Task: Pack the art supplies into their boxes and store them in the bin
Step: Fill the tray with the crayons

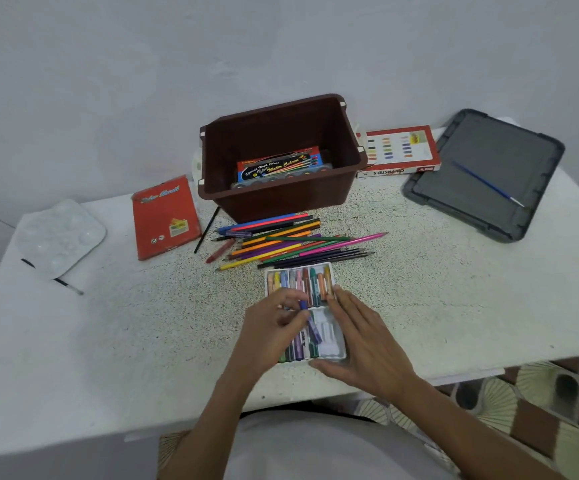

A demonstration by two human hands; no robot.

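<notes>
White speckled worktop (142,323) by a pale wall; two hands work at a pastel tray (329,336).

At the tray's near half, the left hand (274,327) has its grip pinched on a blue pastel (310,322). The right hand (364,344) lies along the tray's right side, grip apart, fingers straight. Just beyond the tray lie coloured pencils (281,240), then the brown bin (281,206) holding a watercolour box (281,166). An oil pastels box (399,150) sits right of the bin and a red pencil box (165,218) left.
</notes>
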